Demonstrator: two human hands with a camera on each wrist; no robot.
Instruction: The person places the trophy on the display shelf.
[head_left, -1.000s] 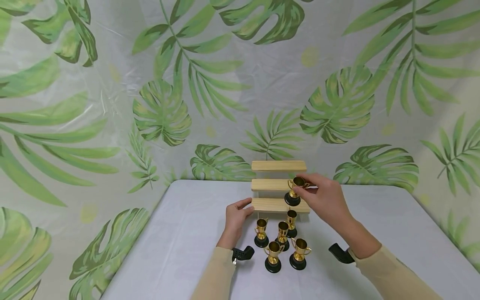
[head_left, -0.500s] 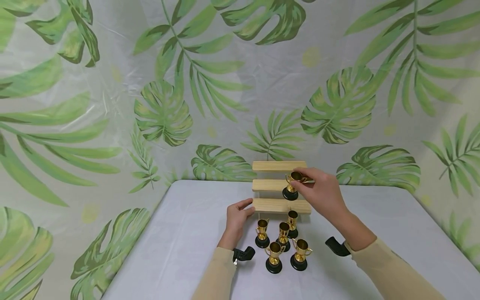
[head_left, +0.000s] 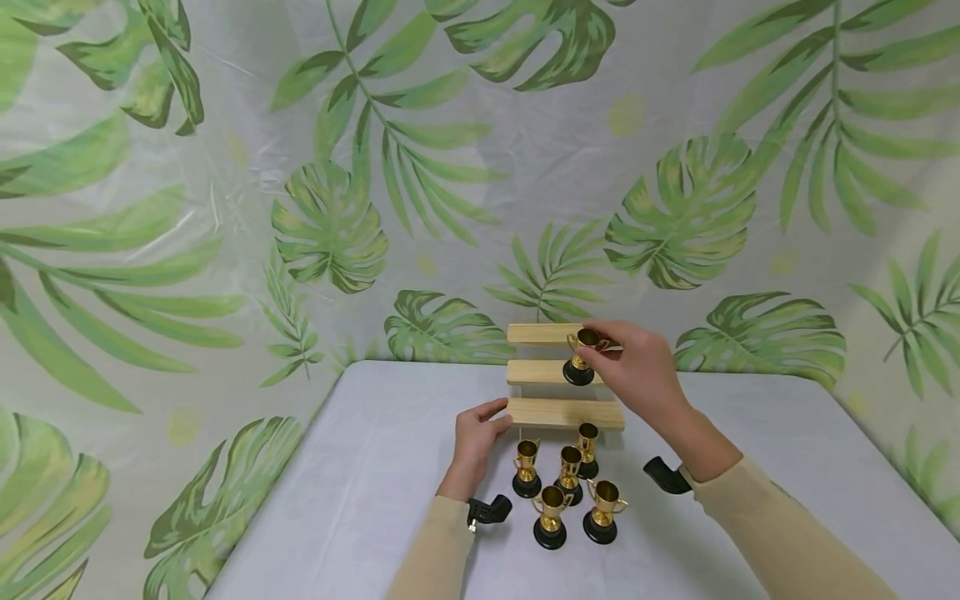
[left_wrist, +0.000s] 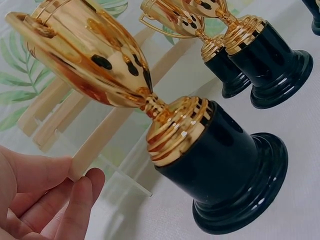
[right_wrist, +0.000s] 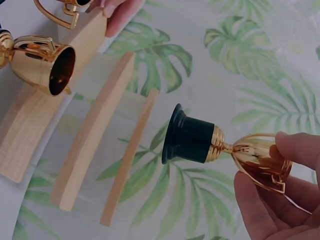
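Note:
My right hand (head_left: 643, 371) pinches a small gold trophy cup (head_left: 579, 372) with a black base by its bowl, thumb on one side and fingers on the other. The cup is upright in the head view, overlapping the middle step of a three-step wooden display rack (head_left: 558, 412). In the right wrist view its black base (right_wrist: 192, 139) points toward the rack's top board (right_wrist: 129, 160), with a gap between. My left hand (head_left: 474, 440) pinches the left end of the lowest board (left_wrist: 95, 150) between thumb and fingers.
Several more trophies stand upright on the white-covered table (head_left: 390, 467) in front of the rack, among them a front trophy (head_left: 551, 525) and a right-hand trophy (head_left: 602, 517). A leaf-print cloth (head_left: 442, 167) hangs behind the table.
My right hand has lifted the trophy up and slightly left, from in front of the lowest board to the height of the upper boards. My left hand keeps its grip on the rack.

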